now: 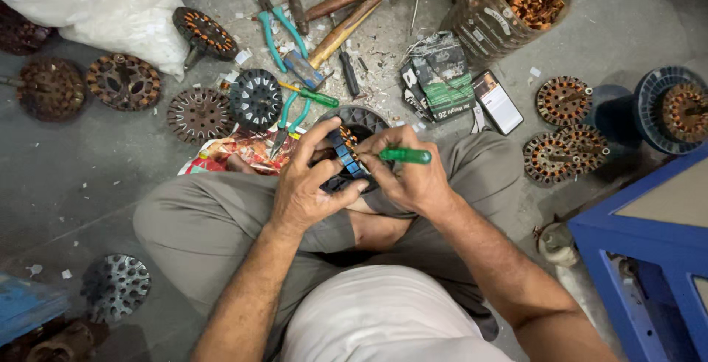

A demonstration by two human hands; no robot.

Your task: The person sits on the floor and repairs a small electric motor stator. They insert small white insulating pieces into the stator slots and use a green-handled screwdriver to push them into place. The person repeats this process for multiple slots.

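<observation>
I sit cross-legged on a grey floor. My left hand (310, 185) grips a round dark motor stator (352, 126) with blue slot liners and copper windings, held over my lap. My right hand (409, 174) is closed on a green-handled screwdriver (405, 155), its tip pointing left into the stator's slots. The lower half of the stator is hidden behind my fingers.
Several wound stators (564, 100) lie left and right on the floor. Pliers with teal handles (276, 30), hammers (343, 30), a second green screwdriver (313, 97), a phone (498, 102), a clear jar of copper scrap (516, 4), a white sack (103, 4) and a blue cabinet (649, 259) surround me.
</observation>
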